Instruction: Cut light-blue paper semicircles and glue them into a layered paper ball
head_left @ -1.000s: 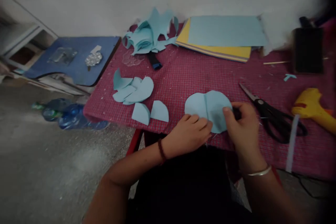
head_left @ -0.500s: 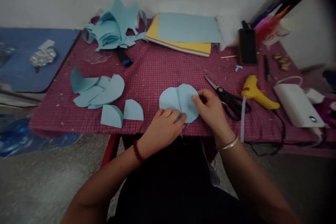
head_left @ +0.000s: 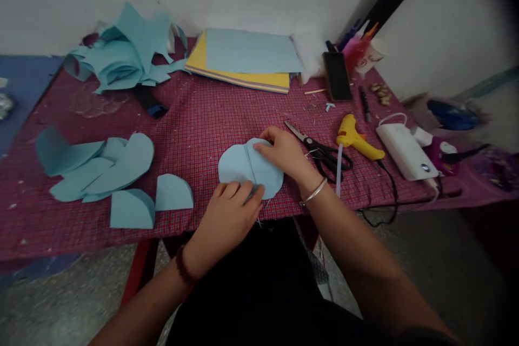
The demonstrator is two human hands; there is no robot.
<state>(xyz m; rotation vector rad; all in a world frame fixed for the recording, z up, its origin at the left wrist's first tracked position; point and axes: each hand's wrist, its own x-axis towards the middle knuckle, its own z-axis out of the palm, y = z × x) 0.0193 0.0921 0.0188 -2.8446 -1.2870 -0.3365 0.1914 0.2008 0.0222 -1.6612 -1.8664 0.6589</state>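
A light blue paper cutout (head_left: 235,162) with rounded lobes and a crease down its middle lies near the table's front edge. My left hand (head_left: 229,211) grips its lower edge with bent fingers, hiding part of that edge. At the upper right edge, my right hand (head_left: 284,154) pinches the same cutout, thumb on top and fingers curled at the rim. To the left lie a quarter-round blue paper piece (head_left: 174,193), another folded one (head_left: 132,210) and a loose group of rounded blue cutouts (head_left: 109,170). Black-handled scissors (head_left: 320,151) rest just right of my right hand.
A yellow glue gun (head_left: 359,138) and a white power box (head_left: 407,151) with cords occupy the right side. Blue paper scraps (head_left: 121,57) are heaped at the back left. Stacked coloured sheets (head_left: 251,51) and a phone (head_left: 338,75) lie along the back.
The view has turned right, so the table appears shifted left. My right hand has moved up along the cutout's edge; my left hand stays at its lower edge.
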